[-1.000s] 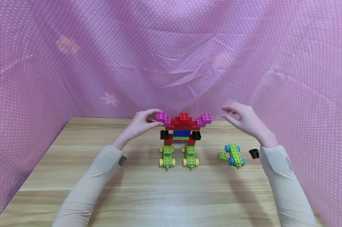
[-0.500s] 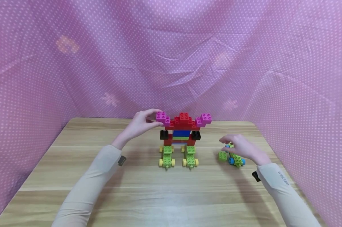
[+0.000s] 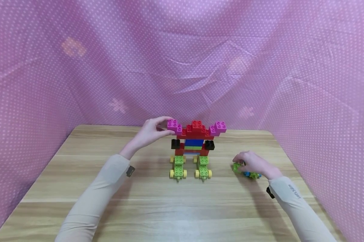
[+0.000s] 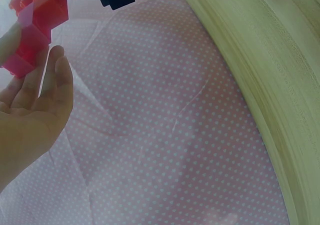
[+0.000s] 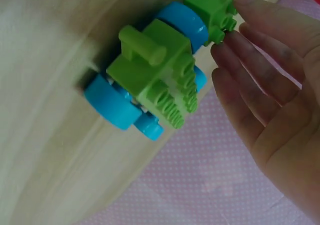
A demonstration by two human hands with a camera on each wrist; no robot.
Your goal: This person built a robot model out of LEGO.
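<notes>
A brick model (image 3: 195,141) stands at the middle of the wooden table (image 3: 157,205), on two green carts with yellow wheels (image 3: 178,168). My left hand (image 3: 163,127) pinches the pink brick (image 3: 173,126) at the model's upper left corner; the left wrist view shows the fingers (image 4: 50,90) beside the pink brick (image 4: 32,32). My right hand (image 3: 245,160) is lowered over a green cart with blue wheels (image 3: 252,174). In the right wrist view its fingers (image 5: 260,65) lie fairly straight, and one tip touches a small green brick (image 5: 212,5) next to the cart (image 5: 155,75).
Pink dotted cloth (image 3: 200,67) hangs behind the table and along both its sides. A second pink brick (image 3: 219,127) sits on the model's upper right corner, and black bricks (image 3: 209,145) stick out at both sides. The table's edge (image 4: 280,60) shows in the left wrist view.
My right hand came down from beside the model's upper right corner to the blue-wheeled cart and the small green brick. My left hand stayed on the pink brick.
</notes>
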